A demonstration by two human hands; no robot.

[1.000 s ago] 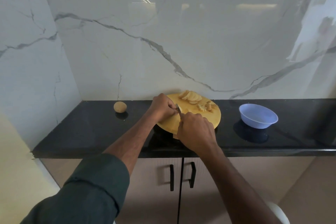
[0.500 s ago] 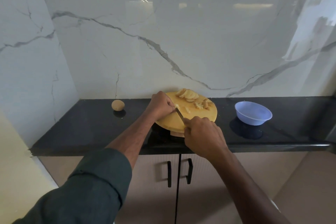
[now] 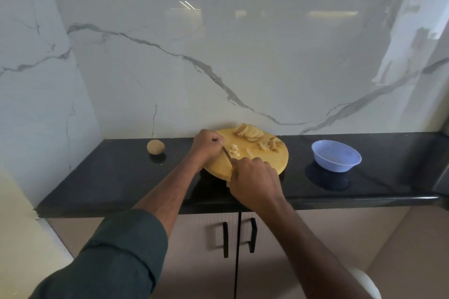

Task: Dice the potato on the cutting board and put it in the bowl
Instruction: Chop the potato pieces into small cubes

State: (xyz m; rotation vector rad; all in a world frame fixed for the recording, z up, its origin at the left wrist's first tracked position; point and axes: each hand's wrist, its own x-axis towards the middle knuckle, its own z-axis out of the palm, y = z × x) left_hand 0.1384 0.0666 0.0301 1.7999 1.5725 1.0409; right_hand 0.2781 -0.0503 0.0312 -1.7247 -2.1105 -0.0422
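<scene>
Drawn back toward the board's near edge, the right hand [image 3: 255,182] grips the knife [image 3: 227,154], whose blade points at potato pieces [image 3: 234,150] beside the left hand's [image 3: 206,145] curled, steadying fingers on the cutting board [image 3: 279,160], the bowl [image 3: 336,156] well apart rightward.

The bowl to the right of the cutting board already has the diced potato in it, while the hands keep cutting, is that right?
Not quite. In the head view the bowl is right of the cutting board, but it looks empty. The potato pieces all lie on the board, where the right hand holds the knife and the left hand steadies them.
</scene>
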